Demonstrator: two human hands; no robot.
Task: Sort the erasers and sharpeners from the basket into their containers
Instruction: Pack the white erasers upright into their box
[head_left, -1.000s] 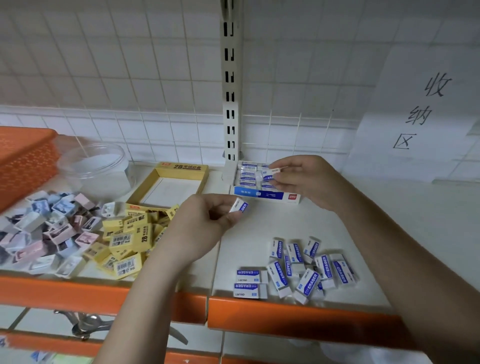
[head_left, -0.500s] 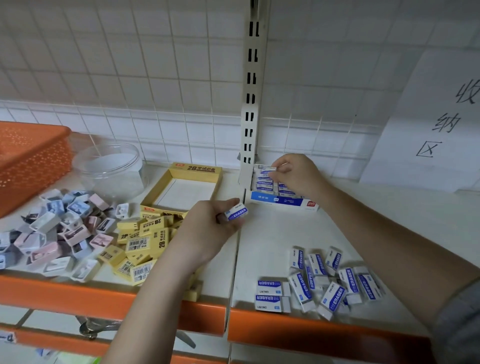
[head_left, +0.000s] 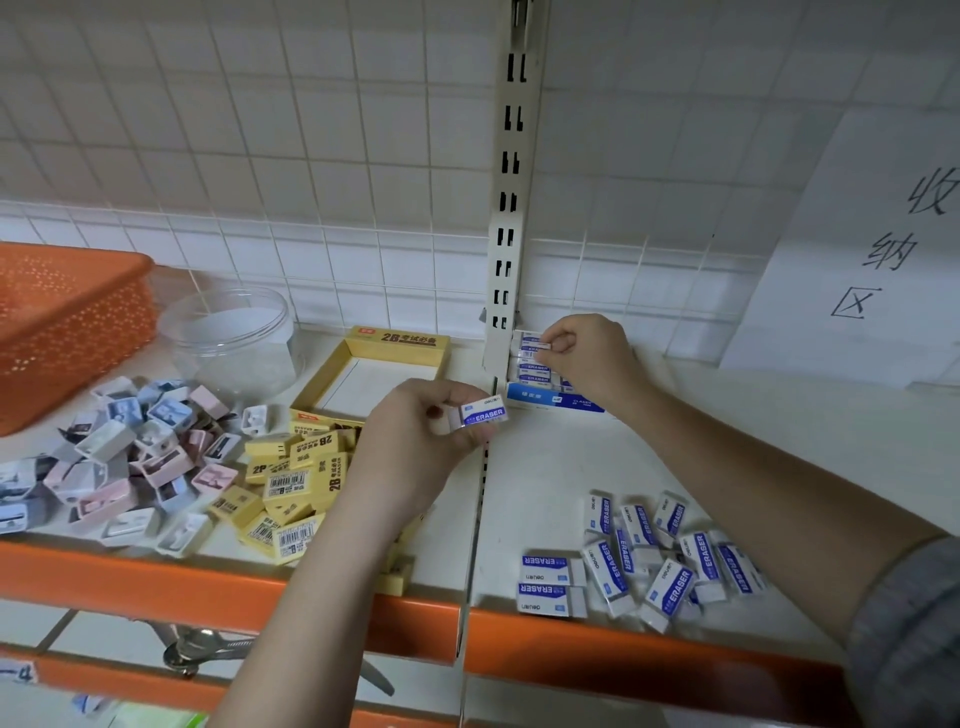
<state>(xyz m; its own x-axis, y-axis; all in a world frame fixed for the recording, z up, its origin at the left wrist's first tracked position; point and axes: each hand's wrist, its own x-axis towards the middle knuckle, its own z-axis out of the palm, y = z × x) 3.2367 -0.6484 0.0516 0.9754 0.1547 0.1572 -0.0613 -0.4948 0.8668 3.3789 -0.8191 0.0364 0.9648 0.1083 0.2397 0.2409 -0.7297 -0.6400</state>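
While your left hand (head_left: 415, 441) pinches a white rectangular eraser with a blue "ERASER" sleeve (head_left: 479, 414) in curled fingers above the shelf seam, your right hand (head_left: 587, 358) grips another white eraser (head_left: 540, 347) over the blue-fronted cardboard eraser box (head_left: 556, 400) at the back wall. A loose pile of blue-and-white erasers (head_left: 644, 561) lies near the orange shelf edge (head_left: 623, 649), with yellow 2B erasers (head_left: 291, 488) and pastel plastic sharpeners (head_left: 119, 457) heaped to the left.

You get soft, dim, even light, with faint shadows under the eraser pile (head_left: 644, 556) on the shelf (head_left: 571, 467). Wide-angle bending curves the shelf's orange front edge, and the lower corners blur.
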